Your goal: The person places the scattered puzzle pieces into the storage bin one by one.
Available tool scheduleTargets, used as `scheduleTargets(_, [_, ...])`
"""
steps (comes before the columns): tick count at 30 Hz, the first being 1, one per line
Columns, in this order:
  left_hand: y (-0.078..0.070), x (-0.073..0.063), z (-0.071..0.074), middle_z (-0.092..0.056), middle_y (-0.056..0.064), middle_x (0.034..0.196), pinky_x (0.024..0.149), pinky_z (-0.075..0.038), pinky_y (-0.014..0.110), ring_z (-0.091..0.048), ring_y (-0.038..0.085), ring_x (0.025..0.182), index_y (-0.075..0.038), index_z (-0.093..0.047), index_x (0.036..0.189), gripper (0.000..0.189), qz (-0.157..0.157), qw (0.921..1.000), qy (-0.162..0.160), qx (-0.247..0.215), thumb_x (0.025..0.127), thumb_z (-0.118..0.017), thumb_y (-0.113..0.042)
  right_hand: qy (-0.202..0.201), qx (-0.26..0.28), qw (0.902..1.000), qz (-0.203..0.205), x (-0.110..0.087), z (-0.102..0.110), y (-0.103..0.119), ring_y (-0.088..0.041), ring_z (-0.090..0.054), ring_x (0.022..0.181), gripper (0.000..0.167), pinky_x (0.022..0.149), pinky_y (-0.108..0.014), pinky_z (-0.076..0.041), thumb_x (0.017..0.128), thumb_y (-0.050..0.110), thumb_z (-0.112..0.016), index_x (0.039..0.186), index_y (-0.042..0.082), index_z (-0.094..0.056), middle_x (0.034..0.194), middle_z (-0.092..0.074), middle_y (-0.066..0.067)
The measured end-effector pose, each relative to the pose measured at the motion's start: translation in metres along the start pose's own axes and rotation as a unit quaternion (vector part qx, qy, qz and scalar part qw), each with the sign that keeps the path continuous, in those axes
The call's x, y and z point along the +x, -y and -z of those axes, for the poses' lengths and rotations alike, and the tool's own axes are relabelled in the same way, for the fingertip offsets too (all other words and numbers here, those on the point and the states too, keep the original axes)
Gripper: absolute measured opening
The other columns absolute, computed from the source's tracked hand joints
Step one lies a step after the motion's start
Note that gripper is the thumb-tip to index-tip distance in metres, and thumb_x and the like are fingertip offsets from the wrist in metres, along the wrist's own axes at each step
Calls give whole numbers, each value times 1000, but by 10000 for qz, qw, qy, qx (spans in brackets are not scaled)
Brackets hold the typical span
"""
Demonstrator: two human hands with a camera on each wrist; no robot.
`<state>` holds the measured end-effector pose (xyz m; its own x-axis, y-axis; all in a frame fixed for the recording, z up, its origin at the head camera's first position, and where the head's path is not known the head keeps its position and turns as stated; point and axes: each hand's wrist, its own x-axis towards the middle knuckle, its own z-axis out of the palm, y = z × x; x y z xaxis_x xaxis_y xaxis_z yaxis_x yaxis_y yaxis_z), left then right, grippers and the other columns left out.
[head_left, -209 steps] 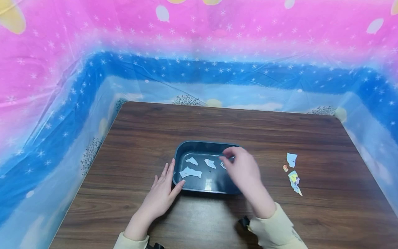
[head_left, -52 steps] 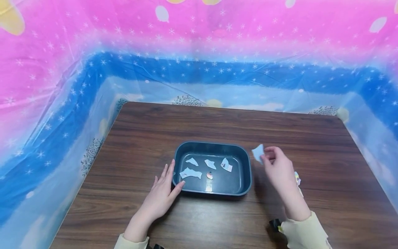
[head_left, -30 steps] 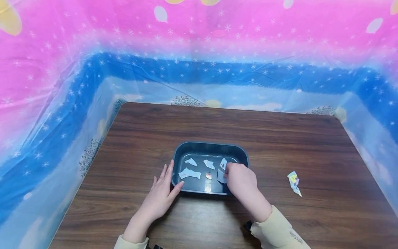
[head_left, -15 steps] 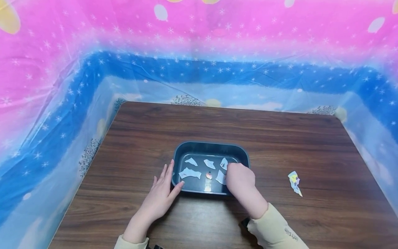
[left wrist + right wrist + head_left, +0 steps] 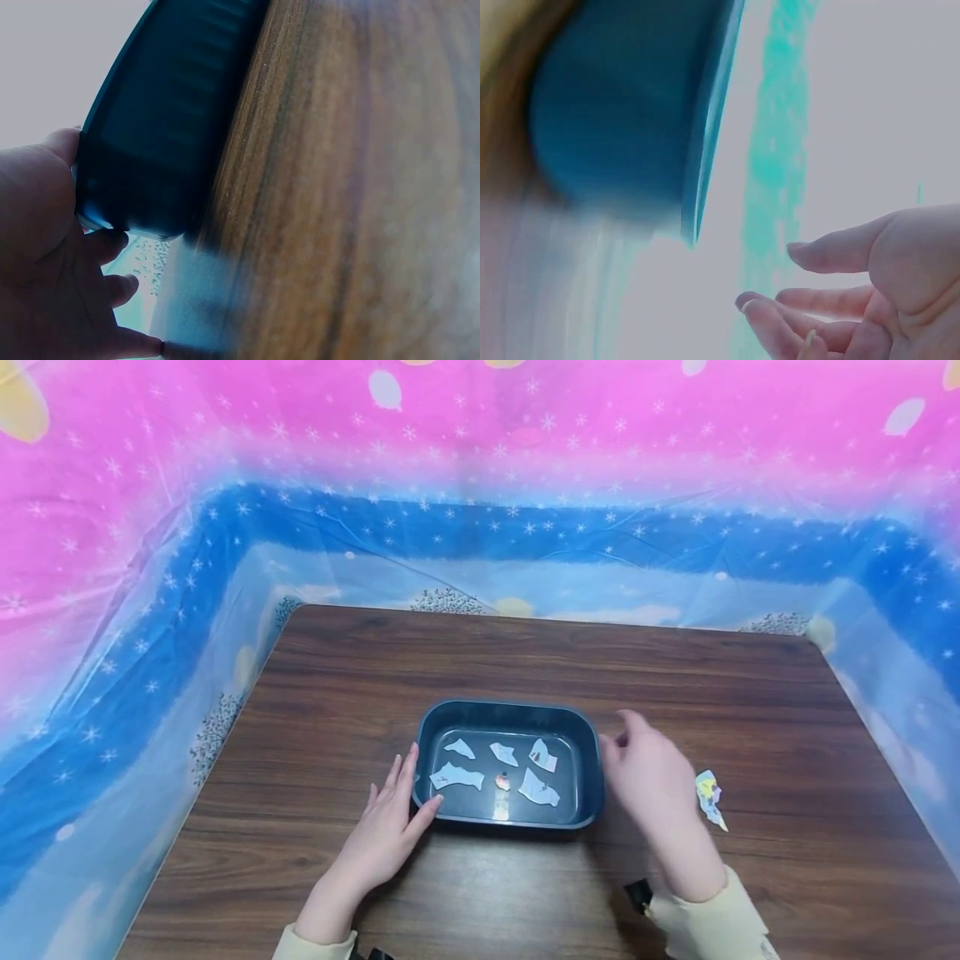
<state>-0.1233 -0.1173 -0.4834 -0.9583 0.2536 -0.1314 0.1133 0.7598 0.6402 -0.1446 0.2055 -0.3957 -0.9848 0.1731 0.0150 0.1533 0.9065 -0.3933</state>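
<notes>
A dark blue-grey plastic box holds several torn paper pieces laid out flat in two rows. The lower-right scrap is white; a small orange-red scrap lies to its left. At the box's left end, my left hand rests against the wall, fingers extended and thumb by the near rim. The left wrist view shows that hand touching the box's outer side. My right hand, slightly blurred, hovers just right of the box. Its loosely bent fingers and thumb stand apart with nothing between them.
A torn paper piece with yellow and purple print lies on the brown wooden table, right of my right hand. A pink and blue patterned cloth surrounds the table's back and sides.
My right hand brought in the orange scrap, then the white one, and set them in the box. It let go and moved right, out of the box. My left hand stayed put.
</notes>
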Motion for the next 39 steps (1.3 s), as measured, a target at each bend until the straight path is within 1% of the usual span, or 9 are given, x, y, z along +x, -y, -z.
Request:
scheduleTargets(4, [0, 0, 0, -19, 17, 166, 118, -8, 65, -11, 34, 155, -12, -5, 165, 82, 18, 10000, 0, 19, 106, -48, -49, -61, -52, 9987, -510, 8, 14, -47, -45, -66, 96, 55, 78, -59, -49, 100, 28, -61, 145, -1, -48, 113, -71, -21])
scheduleTargets(7, [0, 0, -1, -19, 16, 166, 118, -9, 65, -11, 33, 155, -12, -5, 165, 82, -2, 10000, -24, 20, 106, -48, -49, 109, -210, 9953, -936, 8, 16, -87, -53, -59, 104, 60, 86, -66, -39, 99, 32, -61, 145, -3, -46, 123, -66, -27])
scheduleTargets(10, [0, 0, -1, -19, 16, 166, 118, -9, 66, -11, 33, 155, -12, -5, 165, 82, -40, 10000, -41, 17, 106, -49, -49, 600, -387, 9876, -1399, 5, 15, -124, -58, -51, 112, 62, 90, -71, -29, 99, 37, -60, 142, -6, -47, 133, -57, -33])
scheduleTargets(15, [-1, 0, -2, -19, 17, 166, 117, -8, 66, -10, 34, 155, -11, -5, 165, 82, -52, 10000, -44, -27, 106, -49, -49, 1462, -391, 9719, -1803, -3, 11, -164, -59, -51, 110, 63, 94, -79, -21, 94, 52, -65, 123, -4, -63, 129, -60, -31])
scheduleTargets(19, [-1, 0, -1, -18, 17, 167, 117, -7, 66, -10, 34, 155, -11, -5, 165, 82, -33, 10000, -44, -55, 106, -49, -48, 1746, -271, 9673, -1820, -8, 4, -175, -59, -53, 107, 62, 91, -76, -28, 91, 56, -69, 115, -1, -68, 125, -62, -31])
scheduleTargets(23, [-2, 0, -1, -18, 17, 167, 117, -7, 66, -10, 34, 155, -11, -5, 165, 82, -3, 10000, -18, -33, 106, -49, -49, 1699, -226, 9733, -1523, -8, -1, -178, -58, -56, 102, 46, 80, -66, -40, 95, 41, -67, 111, -2, -68, 118, -63, -33])
scheduleTargets(26, [-1, 0, -1, -17, 18, 167, 117, -7, 66, -10, 34, 155, -11, -5, 165, 83, 27, 10000, -12, -31, 106, -49, -49, 1660, -96, 9772, -1317, -8, -5, -177, -51, -60, 93, 38, 74, -57, -46, 96, 30, -66, 106, -6, -64, 106, -65, -31])
scheduleTargets(31, [-1, 0, -1, -17, 18, 167, 117, -7, 66, -10, 34, 155, -11, -6, 165, 82, 16, 10000, -24, -36, 106, -49, -48, 1554, 290, 9793, -1268, -10, -9, -174, -34, -56, 79, 29, 67, -42, -43, 95, 20, -65, 99, -5, -51, 85, -58, -19])
scheduleTargets(39, [-1, 0, -1, -18, 18, 167, 117, -8, 67, -10, 34, 155, -10, -5, 165, 81, -60, 10000, -51, -49, 107, -49, -46, 1131, 431, 9872, -1035, -13, -11, -165, -30, -56, 77, 20, 65, -40, -40, 95, 16, -64, 96, -2, -54, 83, -59, -14])
